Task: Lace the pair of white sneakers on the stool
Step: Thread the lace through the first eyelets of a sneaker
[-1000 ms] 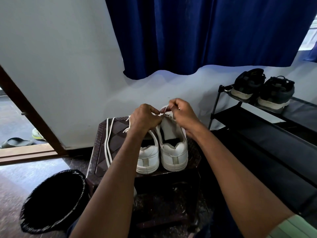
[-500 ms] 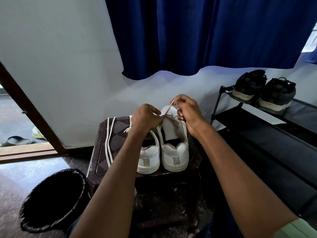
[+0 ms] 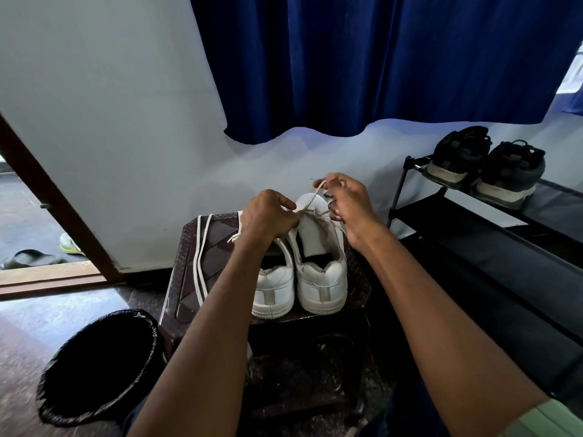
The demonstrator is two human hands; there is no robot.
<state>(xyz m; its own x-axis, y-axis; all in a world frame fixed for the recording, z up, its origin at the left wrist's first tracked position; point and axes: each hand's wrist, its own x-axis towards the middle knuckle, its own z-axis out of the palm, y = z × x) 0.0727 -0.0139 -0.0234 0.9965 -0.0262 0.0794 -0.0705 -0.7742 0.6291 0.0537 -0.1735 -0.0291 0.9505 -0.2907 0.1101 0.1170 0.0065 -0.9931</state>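
I take the stool (image 3: pixel 358 280) as my landmark: both white sneakers stand on its top, heels toward me, the right sneaker (image 3: pixel 320 263) just beside the left sneaker (image 3: pixel 274 287), and a spare lace (image 3: pixel 202 247) lies loose along the stool's left part. Since a second ago my right hand (image 3: pixel 345 200) has lifted up and away from the right sneaker's toe end, toward the wall behind the stool, and the lace (image 3: pixel 315 197) it pinches now runs taut from its fingertips down to the eyelets. My left hand (image 3: pixel 268 216) has hardly moved; it stays curled over the same sneaker's front, gripping the lace's other part. I read this as slack being drawn through an eyelet near the toe, so the lacing looks early, with the left sneaker apparently not yet started.
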